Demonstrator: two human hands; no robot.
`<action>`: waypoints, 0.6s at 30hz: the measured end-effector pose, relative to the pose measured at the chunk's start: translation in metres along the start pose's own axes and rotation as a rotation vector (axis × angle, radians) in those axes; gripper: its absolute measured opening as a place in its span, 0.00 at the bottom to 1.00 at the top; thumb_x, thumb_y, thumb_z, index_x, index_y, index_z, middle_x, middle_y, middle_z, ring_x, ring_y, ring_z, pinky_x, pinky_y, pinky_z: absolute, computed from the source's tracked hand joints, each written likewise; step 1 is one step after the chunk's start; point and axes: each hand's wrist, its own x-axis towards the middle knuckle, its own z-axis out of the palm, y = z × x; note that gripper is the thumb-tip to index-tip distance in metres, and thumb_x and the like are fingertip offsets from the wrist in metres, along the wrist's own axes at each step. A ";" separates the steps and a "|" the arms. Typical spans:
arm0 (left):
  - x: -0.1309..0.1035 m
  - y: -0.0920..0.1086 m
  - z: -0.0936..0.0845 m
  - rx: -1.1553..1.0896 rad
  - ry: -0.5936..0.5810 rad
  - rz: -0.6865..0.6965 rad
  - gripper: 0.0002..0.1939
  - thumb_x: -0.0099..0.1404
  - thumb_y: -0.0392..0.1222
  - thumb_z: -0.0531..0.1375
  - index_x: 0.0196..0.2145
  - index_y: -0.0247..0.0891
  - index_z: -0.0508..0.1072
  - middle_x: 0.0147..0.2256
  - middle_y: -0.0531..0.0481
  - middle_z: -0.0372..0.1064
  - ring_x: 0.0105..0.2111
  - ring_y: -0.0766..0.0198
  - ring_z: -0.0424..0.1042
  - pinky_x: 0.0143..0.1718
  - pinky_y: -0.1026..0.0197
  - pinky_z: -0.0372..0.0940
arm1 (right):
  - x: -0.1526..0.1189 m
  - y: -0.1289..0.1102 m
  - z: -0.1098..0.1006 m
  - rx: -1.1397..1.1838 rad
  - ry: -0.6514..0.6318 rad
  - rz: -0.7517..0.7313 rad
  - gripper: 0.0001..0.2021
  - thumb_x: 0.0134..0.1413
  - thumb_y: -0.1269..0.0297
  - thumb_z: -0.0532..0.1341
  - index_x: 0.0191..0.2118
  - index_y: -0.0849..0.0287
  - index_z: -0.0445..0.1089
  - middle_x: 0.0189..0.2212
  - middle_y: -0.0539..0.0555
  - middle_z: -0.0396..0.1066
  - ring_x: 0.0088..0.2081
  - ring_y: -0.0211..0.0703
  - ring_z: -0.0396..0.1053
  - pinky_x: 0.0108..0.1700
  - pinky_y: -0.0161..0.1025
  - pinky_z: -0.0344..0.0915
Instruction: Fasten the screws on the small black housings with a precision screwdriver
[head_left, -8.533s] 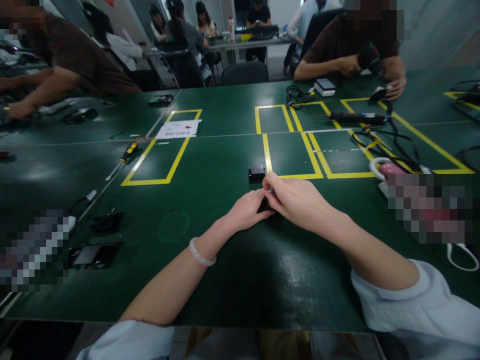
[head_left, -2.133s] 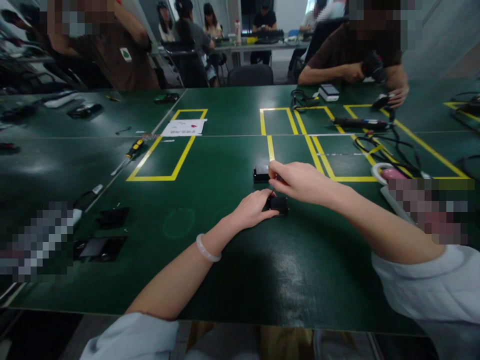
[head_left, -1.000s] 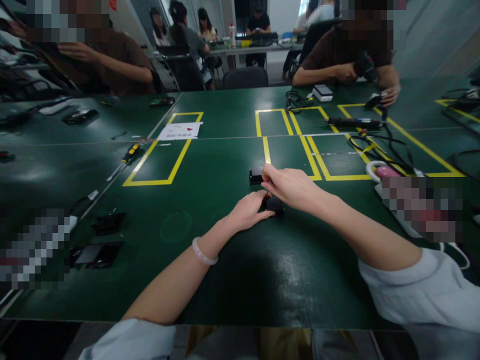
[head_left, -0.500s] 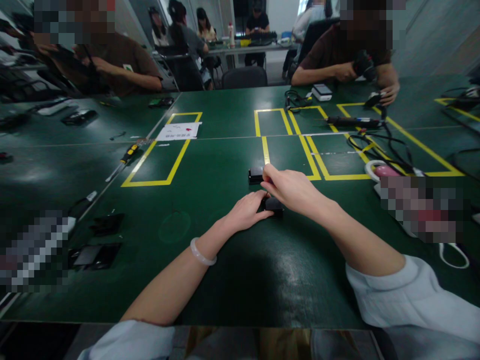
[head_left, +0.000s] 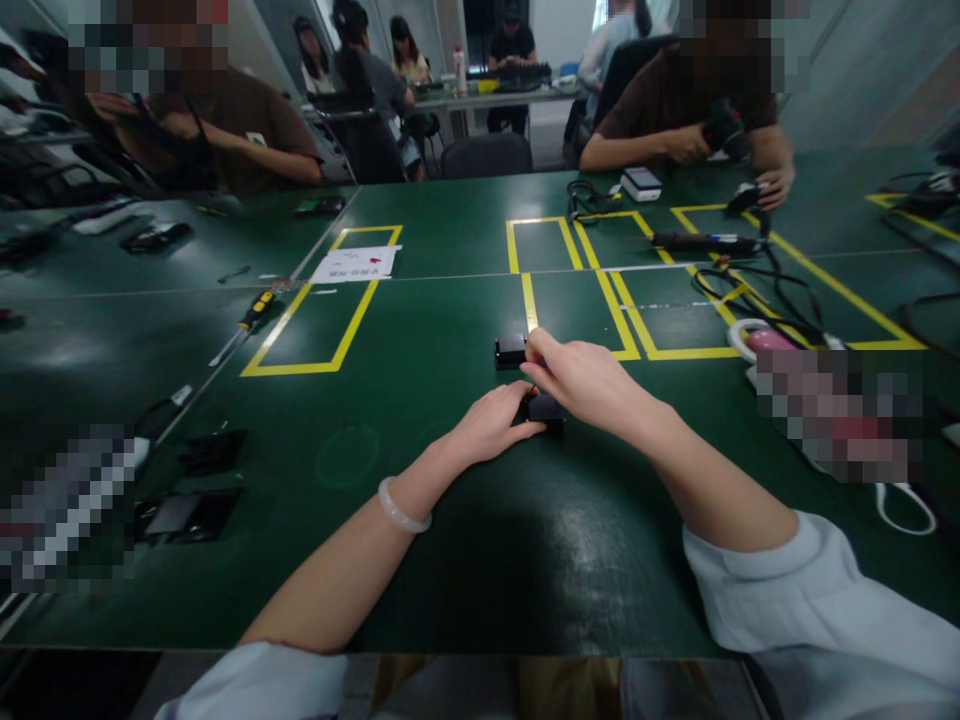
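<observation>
Fingers of the left hand (head_left: 491,425) are clamping the block (head_left: 547,408), which is poking past their tips; above, the right hand (head_left: 589,378) is pinching a stick (head_left: 533,389). Loose holding could be causing slips.

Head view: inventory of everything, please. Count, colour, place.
Table: 1, green, across the view
Near block: 1, black, at the hands
Far block: 1, black, just beyond
Dark flat pieces: at least 2, black, left
Screwdriver: 1, yellow-black, left
Paper: 1, white, on left tape outline
Tape outlines: several, yellow, across table
Pen-shaped tool: 1, black, right
Cables: several, black, right
Small box: 1, white-grey, far edge
Drill-like tool: 1, black-red, co-worker's hand
Co-workers: several, varied clothing, opposite and behind
Chairs: several, black, behind table
Bracelet: 1, whitish, left wrist
Sleeves: 2, pale blue, bottom corners
Left hand: 1, bare, gripping near block
Right hand: 1, bare, apparently pinching a thin dark shaft
</observation>
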 end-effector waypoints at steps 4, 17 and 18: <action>0.000 0.000 0.000 0.004 -0.005 0.002 0.24 0.65 0.49 0.60 0.53 0.34 0.62 0.52 0.38 0.67 0.51 0.49 0.69 0.52 0.48 0.65 | -0.002 0.002 0.000 0.042 0.020 -0.020 0.08 0.64 0.62 0.50 0.44 0.58 0.60 0.30 0.51 0.71 0.27 0.40 0.65 0.27 0.36 0.48; 0.000 -0.001 0.000 -0.005 -0.010 0.003 0.23 0.65 0.49 0.60 0.53 0.35 0.62 0.51 0.39 0.68 0.50 0.49 0.70 0.51 0.48 0.65 | -0.002 -0.002 -0.002 0.043 0.010 0.019 0.09 0.65 0.61 0.47 0.44 0.58 0.60 0.31 0.52 0.73 0.28 0.41 0.66 0.28 0.37 0.48; 0.000 -0.001 0.000 -0.003 -0.009 0.002 0.23 0.65 0.49 0.60 0.53 0.35 0.62 0.51 0.39 0.68 0.50 0.49 0.70 0.51 0.48 0.65 | -0.002 -0.002 -0.002 0.052 0.016 0.021 0.09 0.64 0.62 0.47 0.44 0.58 0.60 0.32 0.52 0.73 0.28 0.40 0.65 0.28 0.37 0.48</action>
